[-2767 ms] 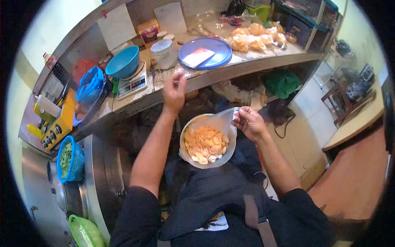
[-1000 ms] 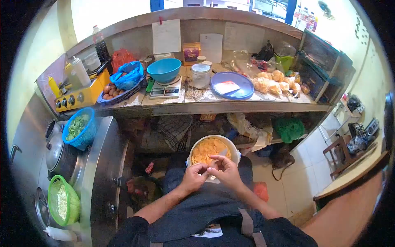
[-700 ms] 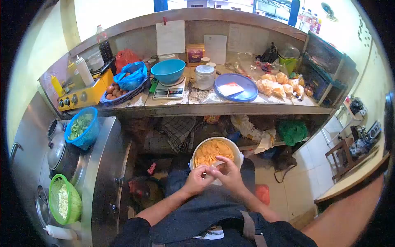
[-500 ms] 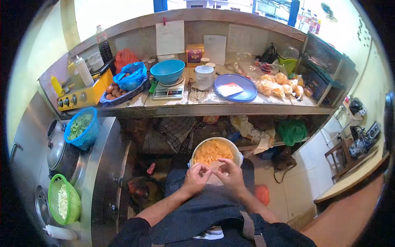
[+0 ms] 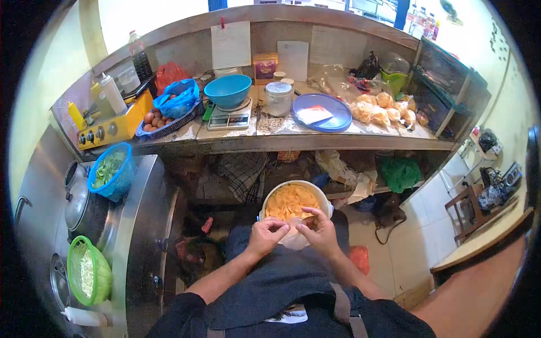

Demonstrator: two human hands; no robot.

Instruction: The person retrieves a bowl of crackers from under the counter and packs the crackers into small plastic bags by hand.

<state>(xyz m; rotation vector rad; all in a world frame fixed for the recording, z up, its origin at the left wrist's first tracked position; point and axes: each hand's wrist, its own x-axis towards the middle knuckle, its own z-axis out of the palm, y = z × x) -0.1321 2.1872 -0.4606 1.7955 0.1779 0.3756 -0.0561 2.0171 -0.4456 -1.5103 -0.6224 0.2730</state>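
Observation:
Over my lap, my left hand [image 5: 265,234] pinches one side of a small clear plastic bag [image 5: 295,241] between thumb and fingertips. My right hand [image 5: 319,233] pinches its other side, with the fingers partly curled. The bag hangs between both hands and looks thin and see-through; whether anything is in it I cannot tell. Just beyond my fingers stands a white bucket [image 5: 328,206], filled with orange-yellow chips [image 5: 291,201]. Both hands are at its near rim, and the bag hides part of that rim.
On the counter ahead are a blue bowl on a scale [image 5: 229,120], a lidded tub [image 5: 279,100], a purple tray [image 5: 338,121] and several bags of chips [image 5: 383,110]. At left, a steel worktop holds a green basket [image 5: 101,276], a blue basket [image 5: 125,186] and a pot [image 5: 84,208].
My hands have shifted slightly, and the gap between my fingertips looks a little wider. The bag shows more plainly between them. The whole view has moved a bit.

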